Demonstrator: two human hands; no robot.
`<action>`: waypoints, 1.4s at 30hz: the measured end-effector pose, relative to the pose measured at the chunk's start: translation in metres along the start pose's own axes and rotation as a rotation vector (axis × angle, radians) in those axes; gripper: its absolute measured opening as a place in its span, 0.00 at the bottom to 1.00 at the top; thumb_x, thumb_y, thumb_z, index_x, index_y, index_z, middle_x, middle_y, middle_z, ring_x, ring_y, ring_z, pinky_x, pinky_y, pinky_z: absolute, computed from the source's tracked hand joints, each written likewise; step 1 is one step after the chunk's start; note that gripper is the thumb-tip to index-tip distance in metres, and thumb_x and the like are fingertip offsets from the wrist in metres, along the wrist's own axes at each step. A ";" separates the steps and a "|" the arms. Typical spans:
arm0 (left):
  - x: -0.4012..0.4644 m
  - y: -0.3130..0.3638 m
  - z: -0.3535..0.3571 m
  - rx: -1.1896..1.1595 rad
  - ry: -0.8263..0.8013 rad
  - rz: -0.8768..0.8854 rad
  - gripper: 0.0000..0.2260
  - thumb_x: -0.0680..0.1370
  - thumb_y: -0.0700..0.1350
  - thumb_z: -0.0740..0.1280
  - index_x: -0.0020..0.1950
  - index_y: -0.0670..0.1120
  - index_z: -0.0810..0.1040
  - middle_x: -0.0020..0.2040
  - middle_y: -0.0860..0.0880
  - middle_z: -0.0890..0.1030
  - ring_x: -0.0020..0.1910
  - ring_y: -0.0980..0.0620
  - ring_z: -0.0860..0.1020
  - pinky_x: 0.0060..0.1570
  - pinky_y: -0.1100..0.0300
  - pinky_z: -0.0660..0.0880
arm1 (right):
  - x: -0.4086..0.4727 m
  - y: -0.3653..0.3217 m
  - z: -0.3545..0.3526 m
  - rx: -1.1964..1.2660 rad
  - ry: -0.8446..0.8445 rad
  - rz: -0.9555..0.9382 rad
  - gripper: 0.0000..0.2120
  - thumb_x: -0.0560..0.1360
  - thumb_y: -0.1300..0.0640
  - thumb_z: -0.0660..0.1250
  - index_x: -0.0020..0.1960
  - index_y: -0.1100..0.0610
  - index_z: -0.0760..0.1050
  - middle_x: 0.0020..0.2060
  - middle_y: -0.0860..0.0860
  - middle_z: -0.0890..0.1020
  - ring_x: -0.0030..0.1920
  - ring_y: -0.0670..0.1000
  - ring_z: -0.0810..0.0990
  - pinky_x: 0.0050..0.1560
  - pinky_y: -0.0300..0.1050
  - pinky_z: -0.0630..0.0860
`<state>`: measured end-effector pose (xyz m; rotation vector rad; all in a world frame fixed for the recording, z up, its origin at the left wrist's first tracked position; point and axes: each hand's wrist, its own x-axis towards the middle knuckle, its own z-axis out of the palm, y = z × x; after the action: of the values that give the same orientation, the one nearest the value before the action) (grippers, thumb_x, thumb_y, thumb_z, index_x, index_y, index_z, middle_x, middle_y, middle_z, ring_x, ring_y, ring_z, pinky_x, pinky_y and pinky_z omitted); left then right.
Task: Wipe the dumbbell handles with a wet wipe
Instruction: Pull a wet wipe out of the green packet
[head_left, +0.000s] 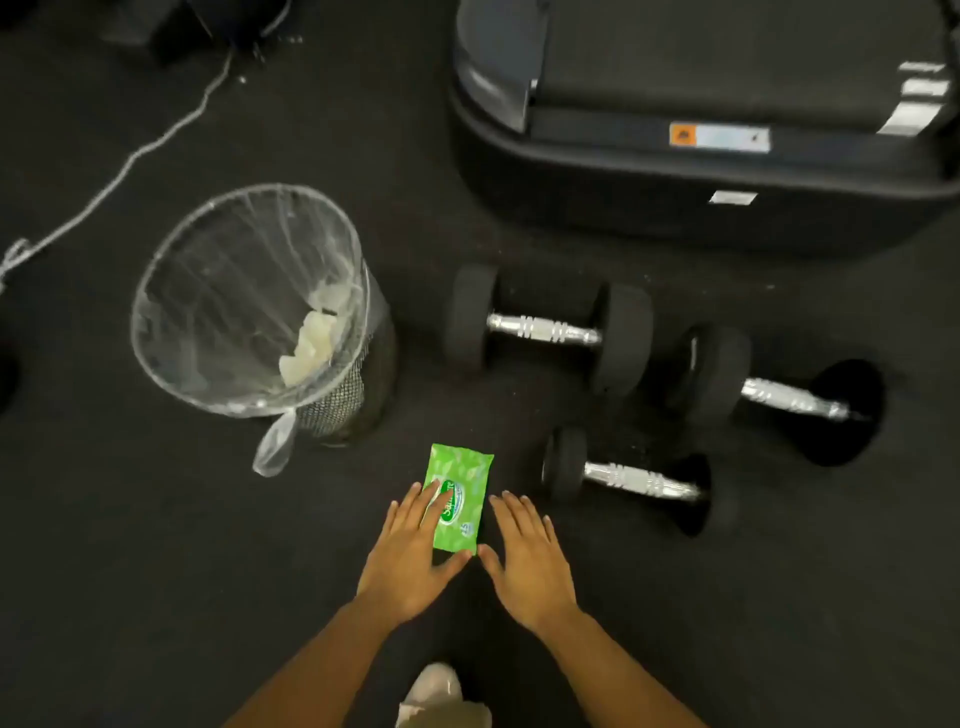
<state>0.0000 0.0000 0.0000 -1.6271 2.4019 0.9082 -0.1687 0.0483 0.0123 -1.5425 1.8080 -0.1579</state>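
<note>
A dark floor (156, 545) fills the view, with open bare room at the left and lower right. 1 large black machine base (675, 197) occupies the top right, its rounded edge just behind the weights. 1 wire bin (363, 384) lined with a clear bag stands left of centre, crumpled wipes (311, 343) inside. 3 dumbbells lie on the floor, well apart from the bin: the rear dumbbell (545, 330), the right dumbbell (789, 397) and the near dumbbell (639, 480), chrome handles bare. 1 white cord (130, 166) runs across the top left. 1 green pack (460, 499) of wipes lies flat at centre. The left hand (410, 556) is spread flat, fingers resting on the pack, gripping nothing. The right hand (530, 556) is spread open just beside the pack, empty.
</note>
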 end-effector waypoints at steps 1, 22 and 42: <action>0.008 -0.012 0.010 0.014 0.015 0.025 0.39 0.70 0.69 0.48 0.76 0.50 0.53 0.76 0.52 0.53 0.73 0.57 0.41 0.70 0.57 0.39 | 0.011 0.003 0.013 0.010 0.017 -0.021 0.28 0.80 0.49 0.55 0.76 0.51 0.49 0.75 0.48 0.52 0.75 0.48 0.46 0.71 0.45 0.41; 0.101 -0.096 0.095 -0.124 0.421 0.374 0.17 0.76 0.55 0.61 0.59 0.51 0.79 0.67 0.52 0.71 0.71 0.55 0.61 0.73 0.55 0.49 | 0.106 0.055 0.098 -0.361 0.205 -0.200 0.24 0.75 0.52 0.52 0.69 0.56 0.67 0.69 0.52 0.69 0.71 0.53 0.64 0.67 0.56 0.58; 0.054 -0.093 0.124 -0.452 0.608 0.366 0.05 0.72 0.42 0.67 0.45 0.50 0.78 0.54 0.56 0.78 0.56 0.55 0.76 0.63 0.51 0.69 | 0.116 0.021 0.092 -0.281 0.312 -0.209 0.11 0.60 0.49 0.79 0.38 0.53 0.82 0.39 0.50 0.75 0.40 0.52 0.75 0.37 0.47 0.73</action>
<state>0.0287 -0.0025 -0.1614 -1.8530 3.1690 1.2289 -0.1309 -0.0167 -0.1167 -1.9981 1.9676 -0.2659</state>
